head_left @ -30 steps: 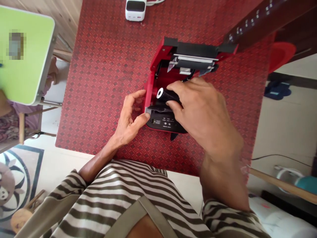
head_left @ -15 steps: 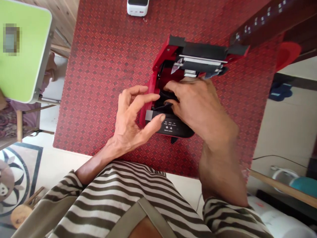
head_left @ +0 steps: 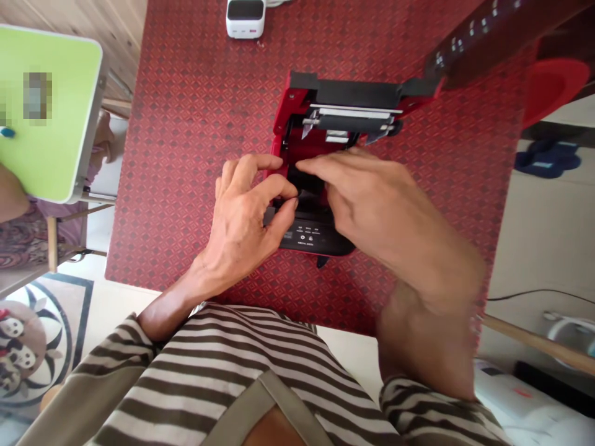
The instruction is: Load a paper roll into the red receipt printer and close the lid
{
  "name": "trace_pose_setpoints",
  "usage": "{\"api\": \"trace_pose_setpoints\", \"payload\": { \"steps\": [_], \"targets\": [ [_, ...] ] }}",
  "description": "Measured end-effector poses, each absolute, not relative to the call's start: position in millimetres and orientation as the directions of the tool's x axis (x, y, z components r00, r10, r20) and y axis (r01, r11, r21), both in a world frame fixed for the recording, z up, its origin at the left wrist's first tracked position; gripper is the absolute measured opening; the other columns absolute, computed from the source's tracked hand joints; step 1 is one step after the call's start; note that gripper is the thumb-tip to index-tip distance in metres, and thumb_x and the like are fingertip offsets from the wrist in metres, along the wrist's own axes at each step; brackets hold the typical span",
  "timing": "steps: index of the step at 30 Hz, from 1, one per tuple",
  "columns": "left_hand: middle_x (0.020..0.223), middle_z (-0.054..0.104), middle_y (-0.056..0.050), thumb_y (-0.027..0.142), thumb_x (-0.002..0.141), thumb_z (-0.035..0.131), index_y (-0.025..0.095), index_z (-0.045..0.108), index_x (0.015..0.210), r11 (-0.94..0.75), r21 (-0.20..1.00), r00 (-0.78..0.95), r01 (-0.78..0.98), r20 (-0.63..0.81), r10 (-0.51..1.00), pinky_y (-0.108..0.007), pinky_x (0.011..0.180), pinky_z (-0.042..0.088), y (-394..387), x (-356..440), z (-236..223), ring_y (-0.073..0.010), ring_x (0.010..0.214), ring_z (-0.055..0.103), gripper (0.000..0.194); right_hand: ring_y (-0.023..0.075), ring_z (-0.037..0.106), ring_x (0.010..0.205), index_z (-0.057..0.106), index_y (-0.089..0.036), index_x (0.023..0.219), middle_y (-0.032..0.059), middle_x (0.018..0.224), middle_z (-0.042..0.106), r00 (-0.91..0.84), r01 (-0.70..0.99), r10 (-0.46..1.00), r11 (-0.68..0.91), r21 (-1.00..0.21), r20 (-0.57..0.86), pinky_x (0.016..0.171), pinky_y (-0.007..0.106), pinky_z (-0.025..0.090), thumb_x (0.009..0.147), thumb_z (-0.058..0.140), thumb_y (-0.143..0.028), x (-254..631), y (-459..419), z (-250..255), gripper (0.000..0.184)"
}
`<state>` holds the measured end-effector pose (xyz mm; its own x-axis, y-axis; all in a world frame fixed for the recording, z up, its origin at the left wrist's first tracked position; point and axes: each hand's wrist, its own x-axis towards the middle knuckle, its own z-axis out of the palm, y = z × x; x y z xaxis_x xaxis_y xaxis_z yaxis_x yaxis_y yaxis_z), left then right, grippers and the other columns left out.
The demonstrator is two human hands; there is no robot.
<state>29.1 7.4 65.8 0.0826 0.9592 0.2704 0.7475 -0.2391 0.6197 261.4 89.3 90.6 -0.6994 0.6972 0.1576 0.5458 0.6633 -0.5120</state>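
A red and black printer-like device (head_left: 316, 244) lies on the table with its lid (head_left: 360, 96) raised, showing a roller and metal bar. Inside its bay sits a roll of black film (head_left: 307, 178), partly covered by my hands. My left hand (head_left: 246, 210) is at the bay's left side, thumb and forefinger pinched together on the film's loose edge (head_left: 309, 201). From the right, my right hand (head_left: 376, 198) reaches over the roll, forefinger stretched along its top and thumb bent near its front; its other fingertips are hidden.
The table (head_left: 195, 111) has a red patterned cover. A white gadget with a dark screen (head_left: 245, 18) stands at the back. A dark brown bar (head_left: 483, 43) slants in at upper right. At left, a green-topped table (head_left: 46, 155) has a person beside it.
The roll, earlier held with its white core end showing, has gone down into the bay. My left hand moved from the device's side to pinch the film. My right forefinger has straightened.
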Motion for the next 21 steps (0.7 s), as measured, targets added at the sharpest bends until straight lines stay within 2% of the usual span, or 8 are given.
{"api": "trace_pose_setpoints", "payload": {
  "steps": [3,5,7,11,14,17,21],
  "targets": [
    [0.162,0.081,-0.010,0.027,0.124,0.079,0.034,0.091,0.129,-0.289,0.626,0.112,0.724,0.307,0.945,-0.066,0.132,0.061,8,26,63,-0.0388,0.147,0.074,0.015,0.0289,0.091,0.142,0.083,-0.028,0.162,0.0050,0.156,0.093,-0.751,0.400,0.622,0.695,-0.598,0.221,0.128,0.050,0.074,0.115,0.059,-0.003,276,83,103,0.058],
    [0.161,0.082,-0.009,0.029,0.125,0.080,0.037,0.091,0.130,-0.329,0.632,0.124,0.702,0.346,0.930,-0.065,0.129,0.063,8,25,62,-0.0388,0.146,0.075,0.015,0.0291,0.092,0.134,0.087,-0.031,0.155,0.0031,0.147,0.096,-0.749,0.388,0.618,0.702,-0.598,0.239,0.122,0.049,0.075,0.119,0.066,-0.009,280,82,107,0.047],
    [0.159,0.084,-0.008,0.030,0.126,0.080,0.038,0.091,0.130,-0.358,0.626,0.129,0.693,0.381,0.916,-0.064,0.127,0.063,7,27,61,-0.0380,0.146,0.076,0.014,0.0292,0.092,0.119,0.093,-0.033,0.138,0.0025,0.131,0.097,-0.718,0.422,0.645,0.702,-0.574,0.262,0.111,0.048,0.076,0.125,0.067,-0.015,279,82,108,0.034],
    [0.155,0.088,-0.008,0.032,0.127,0.082,0.036,0.090,0.128,-0.443,0.588,0.119,0.677,0.507,0.854,-0.063,0.121,0.065,4,32,60,-0.0359,0.141,0.078,0.009,0.0279,0.087,0.104,0.094,-0.032,0.120,0.0035,0.113,0.094,-0.664,0.455,0.656,0.736,-0.502,0.360,0.097,0.046,0.074,0.128,0.071,-0.020,277,75,109,0.028],
    [0.153,0.088,-0.008,0.033,0.129,0.081,0.036,0.090,0.129,-0.475,0.594,0.129,0.649,0.530,0.838,-0.066,0.123,0.065,1,34,59,-0.0370,0.144,0.078,0.010,0.0268,0.085,0.103,0.092,-0.030,0.119,0.0028,0.111,0.092,-0.603,0.494,0.671,0.739,-0.458,0.431,0.094,0.044,0.072,0.125,0.080,-0.018,279,60,110,0.019],
    [0.149,0.090,-0.007,0.034,0.128,0.083,0.039,0.090,0.128,-0.486,0.576,0.163,0.657,0.521,0.838,-0.068,0.127,0.065,-3,34,59,-0.0375,0.147,0.080,0.008,0.0273,0.085,0.104,0.091,-0.032,0.121,0.0029,0.114,0.092,-0.562,0.548,0.701,0.714,-0.436,0.440,0.092,0.045,0.072,0.121,0.083,-0.015,283,42,106,0.019],
    [0.141,0.095,-0.005,0.030,0.127,0.087,0.035,0.088,0.124,-0.536,0.505,0.158,0.677,0.611,0.776,-0.062,0.122,0.068,-9,35,58,-0.0335,0.142,0.085,0.006,0.0297,0.086,0.105,0.090,-0.034,0.125,0.0038,0.116,0.094,-0.533,0.589,0.722,0.691,-0.418,0.441,0.094,0.050,0.072,0.117,0.086,-0.012,284,26,92,0.024]
  ]
}}
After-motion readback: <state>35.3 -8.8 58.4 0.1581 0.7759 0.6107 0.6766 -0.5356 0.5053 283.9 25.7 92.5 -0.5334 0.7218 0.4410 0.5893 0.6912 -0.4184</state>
